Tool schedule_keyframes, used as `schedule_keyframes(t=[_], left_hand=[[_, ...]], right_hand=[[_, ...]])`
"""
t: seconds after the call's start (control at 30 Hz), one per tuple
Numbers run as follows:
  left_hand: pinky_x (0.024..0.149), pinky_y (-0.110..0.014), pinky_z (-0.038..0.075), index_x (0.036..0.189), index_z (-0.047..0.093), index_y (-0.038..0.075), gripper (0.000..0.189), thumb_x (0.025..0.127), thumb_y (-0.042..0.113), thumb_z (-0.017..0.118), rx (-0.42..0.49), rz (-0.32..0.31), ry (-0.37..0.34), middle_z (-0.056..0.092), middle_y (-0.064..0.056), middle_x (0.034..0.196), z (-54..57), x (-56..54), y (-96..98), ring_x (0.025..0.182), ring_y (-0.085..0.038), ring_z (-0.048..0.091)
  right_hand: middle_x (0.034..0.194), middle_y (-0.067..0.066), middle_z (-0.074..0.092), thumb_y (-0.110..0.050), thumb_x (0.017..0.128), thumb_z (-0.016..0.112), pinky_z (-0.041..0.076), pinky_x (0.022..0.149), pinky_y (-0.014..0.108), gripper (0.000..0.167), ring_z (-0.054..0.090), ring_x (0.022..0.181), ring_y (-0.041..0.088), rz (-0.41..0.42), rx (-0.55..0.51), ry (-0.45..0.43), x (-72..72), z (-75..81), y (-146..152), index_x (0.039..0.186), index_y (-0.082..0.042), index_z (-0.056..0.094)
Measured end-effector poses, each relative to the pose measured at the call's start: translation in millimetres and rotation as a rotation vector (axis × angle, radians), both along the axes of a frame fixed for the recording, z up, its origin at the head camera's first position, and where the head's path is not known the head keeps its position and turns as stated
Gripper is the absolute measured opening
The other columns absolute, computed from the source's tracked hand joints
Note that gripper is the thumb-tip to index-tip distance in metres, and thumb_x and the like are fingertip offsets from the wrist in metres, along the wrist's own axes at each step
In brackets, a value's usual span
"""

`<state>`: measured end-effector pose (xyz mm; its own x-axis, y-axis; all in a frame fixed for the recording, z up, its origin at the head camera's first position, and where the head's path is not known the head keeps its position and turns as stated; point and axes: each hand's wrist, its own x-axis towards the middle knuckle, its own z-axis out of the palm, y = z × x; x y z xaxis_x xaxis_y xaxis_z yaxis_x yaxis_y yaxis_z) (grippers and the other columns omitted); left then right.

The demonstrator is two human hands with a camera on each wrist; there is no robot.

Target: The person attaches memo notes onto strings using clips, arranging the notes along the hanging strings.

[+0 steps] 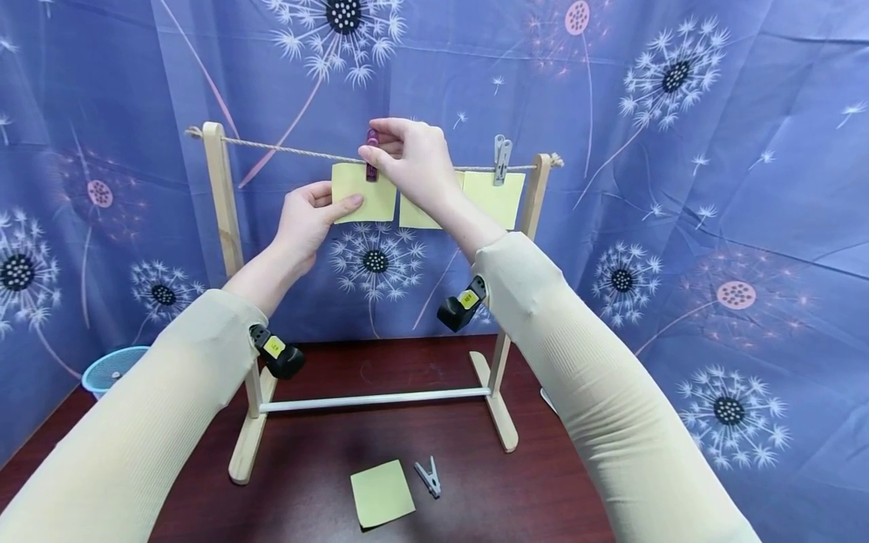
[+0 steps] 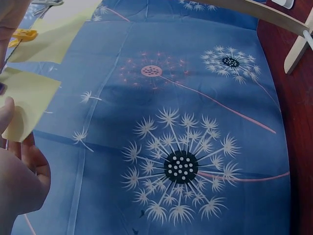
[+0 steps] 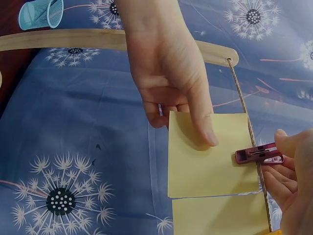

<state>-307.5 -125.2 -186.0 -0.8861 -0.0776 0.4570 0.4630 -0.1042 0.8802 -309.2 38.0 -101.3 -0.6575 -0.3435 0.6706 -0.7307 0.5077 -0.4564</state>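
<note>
My left hand pinches the left edge of a yellow paper note, thumb in front and fingers behind. At the note's top edge, my right hand pinches the handle end of a purple clothespin. In the right wrist view this clothespin crosses the rope, its tip over the note. Beside it hang more yellow notes, partly hidden by my right hand and forearm. A grey clothespin grips the rightmost one, and a yellow clothespin shows in the left wrist view.
The rope spans a wooden stand with a left post, a right post and a white lower bar. On the dark red table lie a yellow note and a grey clothespin. A blue basket stands far left.
</note>
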Motion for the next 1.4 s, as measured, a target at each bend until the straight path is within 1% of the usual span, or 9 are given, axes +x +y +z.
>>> schedule_keyframes(t=[0.23, 0.47, 0.6, 0.8, 0.97, 1.1, 1.17, 1.3, 1.4], left_hand=[[0.063, -0.017, 0.040, 0.100, 0.068, 0.014, 0.014, 0.087, 0.012, 0.074, -0.038, 0.030, 0.001, 0.071, 0.017, 0.075, -5.7, 0.1, -3.3, 0.071, 0.000, 0.059], [0.069, -0.018, 0.040, 0.117, 0.064, 0.001, 0.035, 0.087, 0.016, 0.073, -0.110, 0.046, -0.029, 0.069, 0.020, 0.077, -14.0, 0.0, -6.1, 0.077, 0.000, 0.058], [0.070, -0.019, 0.041, 0.114, 0.065, 0.004, 0.032, 0.088, 0.020, 0.073, -0.135, 0.060, -0.048, 0.068, 0.021, 0.077, -21.4, 0.7, -8.3, 0.078, -0.001, 0.058], [0.071, -0.019, 0.044, 0.104, 0.066, 0.014, 0.017, 0.089, 0.021, 0.071, -0.127, 0.026, -0.058, 0.070, 0.020, 0.078, -36.9, 2.5, -8.8, 0.079, 0.000, 0.064], [0.071, -0.018, 0.045, 0.100, 0.069, 0.023, 0.012, 0.089, 0.022, 0.072, -0.110, -0.002, -0.072, 0.071, 0.020, 0.085, -51.6, 5.5, -8.6, 0.081, 0.001, 0.065], [0.071, -0.019, 0.044, 0.100, 0.069, 0.027, 0.013, 0.089, 0.021, 0.072, -0.112, -0.023, -0.095, 0.072, 0.019, 0.088, -64.1, 7.7, -7.6, 0.081, 0.001, 0.064], [0.073, -0.020, 0.044, 0.106, 0.070, 0.022, 0.016, 0.089, 0.021, 0.071, -0.135, -0.031, -0.111, 0.071, 0.020, 0.091, -70.7, 9.5, -6.4, 0.083, 0.001, 0.063], [0.079, -0.023, 0.045, 0.123, 0.065, 0.009, 0.036, 0.090, 0.023, 0.071, -0.207, -0.049, -0.161, 0.070, 0.020, 0.094, -85.8, 11.9, -3.8, 0.089, 0.000, 0.062], [0.083, -0.024, 0.044, 0.128, 0.061, 0.003, 0.045, 0.090, 0.025, 0.071, -0.265, -0.068, -0.196, 0.070, 0.021, 0.094, -98.5, 13.6, -2.9, 0.093, 0.001, 0.063]], right_hand=[[0.127, 0.012, 0.066, -0.019, 0.091, 0.071, 0.049, 0.091, 0.013, 0.052, 0.066, 0.114, 0.015, 0.021, -0.035, -0.016, 1.2, -0.8, -0.3, 0.137, -0.002, 0.054], [0.132, 0.013, 0.063, -0.016, 0.091, 0.069, 0.047, 0.093, 0.012, 0.052, 0.063, 0.118, 0.016, 0.039, -0.074, 0.013, 3.4, -3.8, 2.7, 0.138, 0.000, 0.052], [0.131, 0.015, 0.063, -0.012, 0.092, 0.068, 0.047, 0.094, 0.012, 0.047, 0.063, 0.118, 0.018, 0.075, -0.134, 0.084, 6.3, -7.9, 4.4, 0.135, 0.002, 0.055], [0.117, 0.020, 0.068, -0.004, 0.092, 0.066, 0.048, 0.093, 0.015, 0.033, 0.067, 0.108, 0.024, 0.164, -0.264, 0.231, 13.1, -17.9, 10.1, 0.123, 0.006, 0.061], [0.106, 0.022, 0.069, 0.000, 0.091, 0.065, 0.052, 0.089, 0.019, 0.025, 0.068, 0.096, 0.025, 0.211, -0.323, 0.338, 15.2, -33.9, 14.9, 0.114, 0.010, 0.063], [0.103, 0.023, 0.069, 0.000, 0.091, 0.065, 0.053, 0.087, 0.022, 0.023, 0.067, 0.093, 0.027, 0.242, -0.344, 0.357, 14.3, -50.8, 18.2, 0.111, 0.012, 0.063], [0.103, 0.024, 0.069, 0.001, 0.090, 0.065, 0.053, 0.087, 0.023, 0.023, 0.067, 0.092, 0.028, 0.254, -0.353, 0.349, 14.0, -59.5, 20.1, 0.110, 0.012, 0.063], [0.102, 0.026, 0.069, 0.003, 0.089, 0.065, 0.054, 0.086, 0.025, 0.022, 0.068, 0.089, 0.032, 0.263, -0.364, 0.337, 13.9, -77.7, 24.8, 0.108, 0.014, 0.062], [0.102, 0.026, 0.069, 0.003, 0.089, 0.065, 0.055, 0.085, 0.026, 0.022, 0.068, 0.089, 0.033, 0.249, -0.360, 0.319, 12.8, -93.3, 29.5, 0.108, 0.014, 0.062]])
